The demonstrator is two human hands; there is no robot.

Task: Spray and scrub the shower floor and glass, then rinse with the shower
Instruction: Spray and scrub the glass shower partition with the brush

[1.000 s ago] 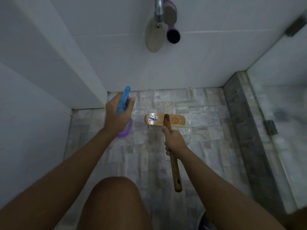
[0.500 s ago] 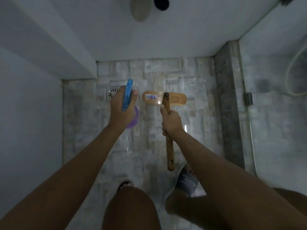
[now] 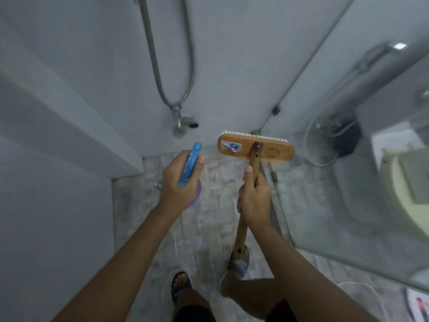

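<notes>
My left hand grips a spray bottle with a blue trigger head and a purple body that shows below my palm. My right hand holds the wooden handle of a scrub brush. The brush's wooden head, with pale bristles on its far side, is raised off the mottled stone shower floor. The glass panel stands to my right, close beside the brush head.
A metal shower hose loops down the white wall to a tap. A floor drain sits left of my left hand. My sandalled feet stand on the floor. A toilet shows through the glass.
The brush head has lifted off the floor and swung up to the right, toward the glass. My view has turned upward and right, bringing the hose and tap into sight.
</notes>
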